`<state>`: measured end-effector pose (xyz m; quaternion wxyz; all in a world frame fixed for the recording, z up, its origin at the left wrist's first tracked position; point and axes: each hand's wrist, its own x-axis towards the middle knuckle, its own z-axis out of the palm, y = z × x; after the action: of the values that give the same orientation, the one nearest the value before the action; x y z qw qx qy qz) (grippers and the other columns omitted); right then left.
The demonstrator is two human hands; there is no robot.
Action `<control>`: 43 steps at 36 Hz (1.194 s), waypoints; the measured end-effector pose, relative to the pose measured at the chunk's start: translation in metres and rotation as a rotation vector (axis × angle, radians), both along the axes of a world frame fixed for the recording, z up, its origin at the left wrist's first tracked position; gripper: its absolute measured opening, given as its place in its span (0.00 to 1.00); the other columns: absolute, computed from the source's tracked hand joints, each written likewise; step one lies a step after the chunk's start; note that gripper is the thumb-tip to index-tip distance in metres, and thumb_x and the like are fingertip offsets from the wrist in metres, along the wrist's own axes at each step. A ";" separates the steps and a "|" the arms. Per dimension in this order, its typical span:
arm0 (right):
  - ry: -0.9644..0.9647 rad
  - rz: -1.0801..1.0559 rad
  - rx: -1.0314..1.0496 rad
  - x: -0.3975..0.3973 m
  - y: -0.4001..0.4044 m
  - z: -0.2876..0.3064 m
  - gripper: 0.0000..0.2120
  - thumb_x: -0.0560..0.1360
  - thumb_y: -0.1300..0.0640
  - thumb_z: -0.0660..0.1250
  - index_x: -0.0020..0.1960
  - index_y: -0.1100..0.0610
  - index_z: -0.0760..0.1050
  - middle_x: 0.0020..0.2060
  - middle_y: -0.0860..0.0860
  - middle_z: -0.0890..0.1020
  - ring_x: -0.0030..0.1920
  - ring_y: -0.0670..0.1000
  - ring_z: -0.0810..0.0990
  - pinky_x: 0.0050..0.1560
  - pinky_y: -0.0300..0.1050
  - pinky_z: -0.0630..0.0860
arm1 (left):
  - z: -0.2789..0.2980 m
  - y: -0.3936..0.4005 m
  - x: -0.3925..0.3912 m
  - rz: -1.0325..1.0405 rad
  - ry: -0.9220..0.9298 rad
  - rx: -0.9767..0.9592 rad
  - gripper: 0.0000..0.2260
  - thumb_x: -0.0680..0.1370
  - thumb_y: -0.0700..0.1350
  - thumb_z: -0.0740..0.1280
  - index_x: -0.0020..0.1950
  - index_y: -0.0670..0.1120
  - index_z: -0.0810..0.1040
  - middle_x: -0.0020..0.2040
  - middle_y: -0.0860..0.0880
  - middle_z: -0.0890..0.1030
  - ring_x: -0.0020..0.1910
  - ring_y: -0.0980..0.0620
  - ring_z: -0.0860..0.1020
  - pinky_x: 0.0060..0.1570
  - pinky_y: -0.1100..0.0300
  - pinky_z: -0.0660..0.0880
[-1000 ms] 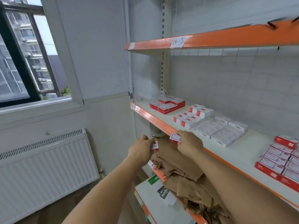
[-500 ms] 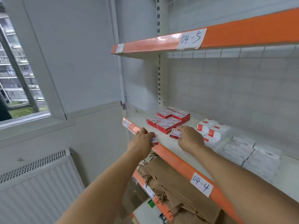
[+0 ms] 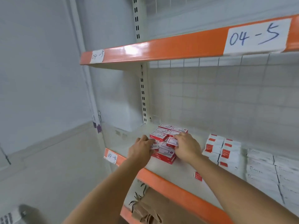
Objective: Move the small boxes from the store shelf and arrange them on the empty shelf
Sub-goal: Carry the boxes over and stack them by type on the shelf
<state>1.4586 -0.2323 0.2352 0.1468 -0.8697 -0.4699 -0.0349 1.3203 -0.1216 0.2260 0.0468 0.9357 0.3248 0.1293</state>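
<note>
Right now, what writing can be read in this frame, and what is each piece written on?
"04-5": large paper label on the upper shelf's orange edge.
"04-5": small paper label at that edge's left end, blurred but legible.
"04-4": paper label on the middle shelf's orange edge.
Print on the red-and-white boxes, the white boxes and the bottom-left tag: too blurred to read.

We see red-and-white small boxes (image 3: 163, 136) stacked at the shelf's (image 3: 178, 168) back left corner, white boxes with red ends (image 3: 222, 148) further right, and plain white boxes (image 3: 267, 168) beyond. The shelf's front edge is orange, its handwritten label (image 3: 111, 156) white with blue ink.
</note>
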 end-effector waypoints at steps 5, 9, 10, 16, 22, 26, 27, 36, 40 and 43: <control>0.002 -0.085 -0.023 -0.008 0.022 -0.003 0.23 0.74 0.60 0.64 0.69 0.55 0.69 0.64 0.52 0.72 0.64 0.53 0.70 0.60 0.46 0.71 | -0.002 0.035 0.006 -0.131 0.026 0.017 0.17 0.82 0.49 0.59 0.71 0.53 0.68 0.65 0.52 0.69 0.63 0.51 0.68 0.53 0.55 0.76; -0.010 -0.131 -0.045 -0.013 0.029 -0.005 0.23 0.75 0.59 0.64 0.70 0.54 0.69 0.65 0.51 0.73 0.64 0.53 0.70 0.61 0.47 0.70 | -0.006 0.050 0.009 -0.218 0.048 -0.005 0.19 0.81 0.48 0.61 0.73 0.54 0.66 0.65 0.52 0.69 0.64 0.51 0.67 0.56 0.52 0.75; -0.012 -0.138 -0.050 -0.014 0.030 -0.006 0.23 0.75 0.58 0.64 0.70 0.54 0.69 0.65 0.51 0.73 0.65 0.53 0.70 0.62 0.47 0.69 | -0.007 0.053 0.009 -0.233 0.048 -0.010 0.20 0.81 0.48 0.61 0.73 0.55 0.66 0.65 0.52 0.69 0.64 0.51 0.67 0.56 0.52 0.74; 0.012 -0.159 -0.020 -0.015 0.032 -0.009 0.23 0.75 0.57 0.66 0.69 0.54 0.69 0.65 0.51 0.73 0.64 0.52 0.69 0.62 0.47 0.71 | -0.008 0.060 0.012 -0.300 0.027 -0.027 0.20 0.80 0.46 0.62 0.73 0.55 0.66 0.65 0.52 0.69 0.64 0.51 0.67 0.57 0.53 0.72; 0.089 -0.187 0.060 -0.013 0.027 -0.015 0.24 0.75 0.56 0.66 0.69 0.53 0.68 0.65 0.50 0.71 0.64 0.50 0.71 0.59 0.46 0.75 | -0.014 0.061 0.013 -0.305 0.005 -0.014 0.18 0.81 0.46 0.61 0.71 0.53 0.68 0.68 0.52 0.71 0.66 0.50 0.68 0.68 0.53 0.64; 0.099 -0.253 0.069 -0.017 0.022 -0.019 0.24 0.76 0.54 0.65 0.70 0.52 0.66 0.65 0.50 0.72 0.64 0.51 0.71 0.58 0.47 0.76 | -0.015 0.062 0.013 -0.322 -0.012 0.032 0.18 0.81 0.45 0.60 0.71 0.54 0.69 0.68 0.53 0.71 0.68 0.50 0.66 0.72 0.54 0.55; 0.100 -0.271 0.073 -0.018 0.021 -0.020 0.23 0.76 0.53 0.65 0.70 0.52 0.67 0.65 0.49 0.72 0.63 0.50 0.72 0.58 0.47 0.75 | -0.014 0.063 0.013 -0.331 -0.016 0.032 0.18 0.81 0.44 0.60 0.71 0.54 0.69 0.69 0.53 0.71 0.69 0.51 0.65 0.73 0.54 0.54; 0.174 -0.410 0.157 -0.022 0.027 -0.021 0.20 0.77 0.56 0.66 0.67 0.51 0.67 0.62 0.48 0.75 0.60 0.49 0.76 0.57 0.46 0.75 | -0.011 0.080 0.021 -0.419 -0.120 -0.027 0.20 0.80 0.56 0.61 0.71 0.53 0.70 0.68 0.54 0.71 0.68 0.52 0.67 0.70 0.56 0.60; 0.228 -0.483 0.204 -0.023 0.031 -0.022 0.16 0.76 0.57 0.67 0.62 0.51 0.68 0.60 0.48 0.76 0.58 0.50 0.78 0.58 0.49 0.77 | -0.012 0.091 0.029 -0.452 -0.111 -0.030 0.22 0.81 0.58 0.56 0.73 0.52 0.67 0.71 0.53 0.68 0.70 0.52 0.64 0.70 0.55 0.60; 0.234 -0.539 0.225 -0.025 0.035 -0.024 0.11 0.77 0.56 0.67 0.57 0.51 0.69 0.58 0.48 0.76 0.55 0.51 0.79 0.55 0.50 0.79 | -0.018 0.101 0.031 -0.496 -0.060 -0.025 0.23 0.81 0.59 0.55 0.75 0.53 0.63 0.73 0.53 0.66 0.72 0.52 0.62 0.72 0.54 0.58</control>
<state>1.4333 -0.1972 0.2108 0.2808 -0.9394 -0.1953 -0.0242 1.3508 -0.0210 0.2080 0.0982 0.9819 0.0854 0.1375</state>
